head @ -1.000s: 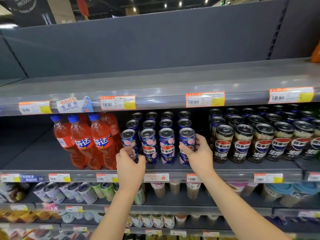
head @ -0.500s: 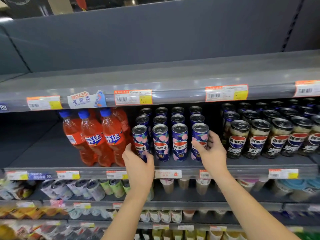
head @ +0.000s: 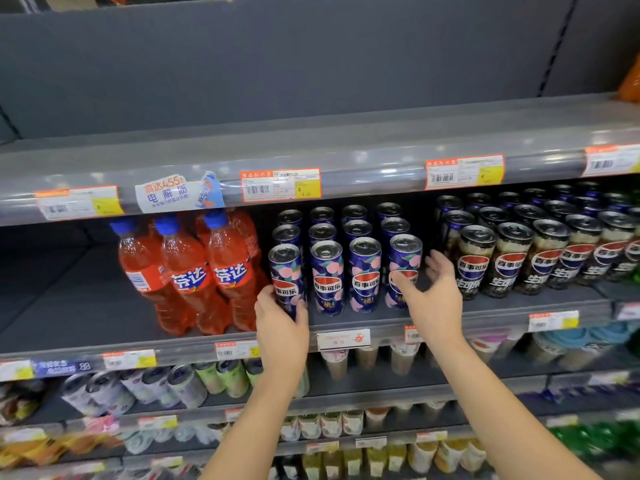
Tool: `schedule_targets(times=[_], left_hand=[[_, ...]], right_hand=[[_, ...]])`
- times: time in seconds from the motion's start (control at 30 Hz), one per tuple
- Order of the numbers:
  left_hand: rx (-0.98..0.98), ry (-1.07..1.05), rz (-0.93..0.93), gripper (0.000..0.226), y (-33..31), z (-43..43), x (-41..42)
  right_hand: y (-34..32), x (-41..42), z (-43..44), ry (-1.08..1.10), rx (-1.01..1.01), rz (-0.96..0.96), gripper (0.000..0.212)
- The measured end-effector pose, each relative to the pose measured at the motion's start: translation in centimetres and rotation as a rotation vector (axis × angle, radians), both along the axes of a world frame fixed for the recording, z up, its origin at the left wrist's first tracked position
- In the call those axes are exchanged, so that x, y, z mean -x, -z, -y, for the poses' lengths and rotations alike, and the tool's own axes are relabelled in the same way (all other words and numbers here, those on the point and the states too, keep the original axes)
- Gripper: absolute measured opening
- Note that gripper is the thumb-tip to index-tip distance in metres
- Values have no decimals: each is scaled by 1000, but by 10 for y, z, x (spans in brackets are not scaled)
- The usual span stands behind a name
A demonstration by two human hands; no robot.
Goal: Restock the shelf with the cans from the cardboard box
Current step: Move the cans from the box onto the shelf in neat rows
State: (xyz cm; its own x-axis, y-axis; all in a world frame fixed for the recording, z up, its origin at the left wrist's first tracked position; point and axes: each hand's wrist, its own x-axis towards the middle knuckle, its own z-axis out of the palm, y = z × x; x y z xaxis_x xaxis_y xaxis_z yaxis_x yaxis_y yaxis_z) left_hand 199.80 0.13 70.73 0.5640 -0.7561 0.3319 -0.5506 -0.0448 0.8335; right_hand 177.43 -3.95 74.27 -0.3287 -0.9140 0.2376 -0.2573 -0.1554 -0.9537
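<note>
On middle shelf (head: pixel 69 306), centre: blue peach-print cans (head: pixel 363 275), 4 columns, 3 rows visible, upright. Left grip (head: pixel 282 327): fingers curled round front-left can (head: pixel 285 271), at 9 o'clock of the block. Right grip (head: pixel 433 299): fingers spread, holding nothing, thumb in front of the label of front-right can (head: pixel 405 258); contact cannot be told. At 9 o'clock, just beside: orange soda bottles (head: pixel 194 271), blue caps. At 3 o'clock: dark cans (head: pixel 505 261), several rows. At 12 o'clock: grey upper shelf (head: pixel 346 140), price tags (head: pixel 280 184) on its edge strip, grey back panel (head: pixel 277 64). At 6 o'clock: lower shelves, pale cans (head: pixel 138 389) and cups (head: pixel 367 358).
</note>
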Motion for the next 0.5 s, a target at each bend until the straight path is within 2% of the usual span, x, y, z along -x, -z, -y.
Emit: schedule_targets(times=[0.13, 0.27, 0.37, 0.5], left_hand=[[-29, 25, -3, 64, 2, 0, 2], [-38, 40, 10, 65, 4, 2, 0], [-36, 35, 18, 59, 2, 2, 0], [-52, 49, 21, 59, 1, 1, -1]], right_hand=[[-9, -25, -31, 114, 181, -29, 57], [-4, -61, -50, -33, 230, 20, 39], [10, -86, -50, -146, 167, -32, 25], [24, -114, -42, -161, 74, -105, 33]])
